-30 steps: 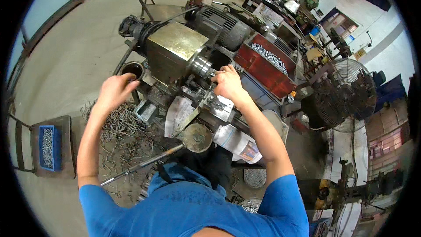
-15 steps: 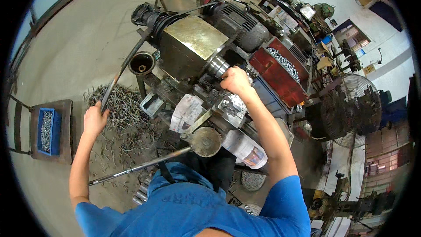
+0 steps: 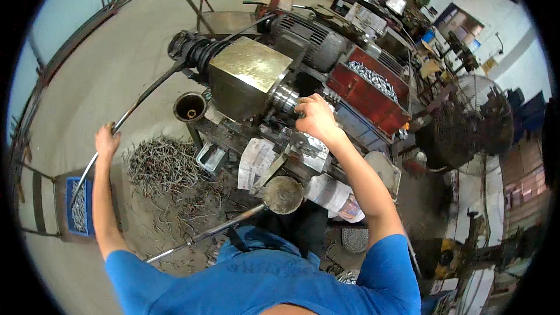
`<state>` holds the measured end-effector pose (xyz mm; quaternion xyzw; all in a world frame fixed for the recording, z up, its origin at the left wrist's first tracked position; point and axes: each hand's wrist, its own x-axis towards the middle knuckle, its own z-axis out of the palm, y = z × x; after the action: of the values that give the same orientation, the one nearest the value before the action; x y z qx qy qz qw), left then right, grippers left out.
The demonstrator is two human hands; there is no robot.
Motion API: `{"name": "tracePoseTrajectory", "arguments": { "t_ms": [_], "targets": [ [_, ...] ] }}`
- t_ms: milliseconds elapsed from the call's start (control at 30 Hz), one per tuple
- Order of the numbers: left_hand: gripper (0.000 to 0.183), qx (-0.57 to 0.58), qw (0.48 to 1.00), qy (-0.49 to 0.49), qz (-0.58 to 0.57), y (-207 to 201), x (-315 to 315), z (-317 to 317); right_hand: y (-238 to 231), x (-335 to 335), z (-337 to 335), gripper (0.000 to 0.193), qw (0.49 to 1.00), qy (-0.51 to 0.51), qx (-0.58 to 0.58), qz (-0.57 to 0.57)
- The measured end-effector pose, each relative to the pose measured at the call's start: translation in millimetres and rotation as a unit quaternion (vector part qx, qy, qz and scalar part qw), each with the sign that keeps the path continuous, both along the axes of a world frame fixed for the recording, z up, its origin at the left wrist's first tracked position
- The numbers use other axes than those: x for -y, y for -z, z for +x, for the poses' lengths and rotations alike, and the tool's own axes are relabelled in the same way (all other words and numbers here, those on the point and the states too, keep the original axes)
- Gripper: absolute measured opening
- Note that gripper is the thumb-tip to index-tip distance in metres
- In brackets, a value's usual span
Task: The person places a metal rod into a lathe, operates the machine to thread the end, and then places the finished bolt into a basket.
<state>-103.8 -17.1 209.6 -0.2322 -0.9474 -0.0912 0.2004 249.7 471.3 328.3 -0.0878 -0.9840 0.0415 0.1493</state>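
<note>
My left hand (image 3: 107, 141) is closed round a long metal lever (image 3: 139, 102). Its far end joins the ribbed, dark end of a spindle machine (image 3: 249, 63) with a brassy, box-shaped cover. My right hand (image 3: 317, 119) is at the bright metal chuck (image 3: 286, 98) on the machine's near side, its fingers bent and drawn together. Whatever they hold is hidden by the hand. Just below that hand sits a metal tool slide (image 3: 309, 150). Nearer my body, a round metal handwheel (image 3: 283, 194) has a long bar handle (image 3: 205, 234) reaching left.
A heap of metal shavings (image 3: 160, 166) lies on the floor at left. Beyond it, a blue bin (image 3: 87, 188) holds small metal parts. A red metal box (image 3: 364, 102) of shiny parts stands right of the machine, near a large fan (image 3: 466, 125).
My left hand has swung the lever outward to the left and slightly up. My right hand stays by the chuck, while the whole view has shifted a little.
</note>
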Motion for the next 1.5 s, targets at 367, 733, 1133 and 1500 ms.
{"name": "tracePoseTrajectory", "arguments": {
  "t_ms": [367, 733, 1133, 1500],
  "targets": [
    [0.04, 0.269, 0.933, 0.206, -0.118, 202.5, -201.4, 119.2, 14.8, -17.5, 273.4, 0.036, 0.965, 0.248, -0.052, -0.068],
    [0.024, 0.171, 0.949, 0.205, -0.166, 158.8, -173.5, 89.3, 141.3, -37.6, 584.8, 0.042, 0.672, 0.697, 0.236, -0.086],
    [0.04, 0.424, 0.893, 0.017, -0.148, 205.2, 4.2, 92.1, 189.1, 168.3, 499.9, 0.034, 0.699, 0.704, 0.067, -0.106],
    [0.023, 0.338, 0.925, 0.125, -0.122, 153.4, -67.1, 113.9, 164.7, 210.4, 430.1, 0.035, 0.699, 0.647, -0.093, -0.29]
  ]
}}
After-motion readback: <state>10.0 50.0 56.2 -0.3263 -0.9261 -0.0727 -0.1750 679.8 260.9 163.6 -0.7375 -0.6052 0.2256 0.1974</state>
